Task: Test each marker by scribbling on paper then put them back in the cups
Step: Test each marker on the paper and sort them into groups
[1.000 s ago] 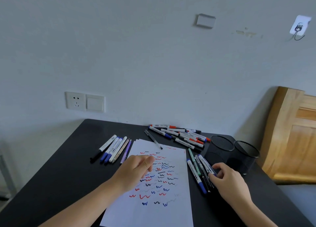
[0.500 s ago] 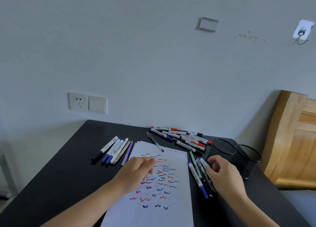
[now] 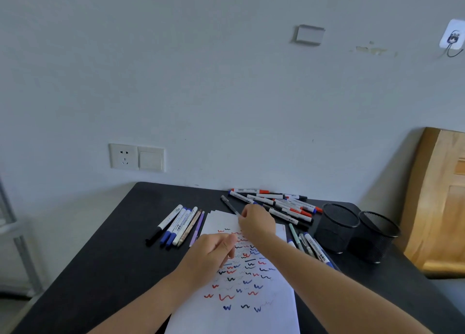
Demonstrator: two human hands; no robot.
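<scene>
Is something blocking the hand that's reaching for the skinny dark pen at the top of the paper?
No, nothing visible is. The right hand has its fingertips at the near end of the skinny dark pen, with only the paper underneath.

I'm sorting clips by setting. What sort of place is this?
Probably a plain home or office room: a black desk against a bare white wall, a wall socket, and mesh pen cups.
</scene>
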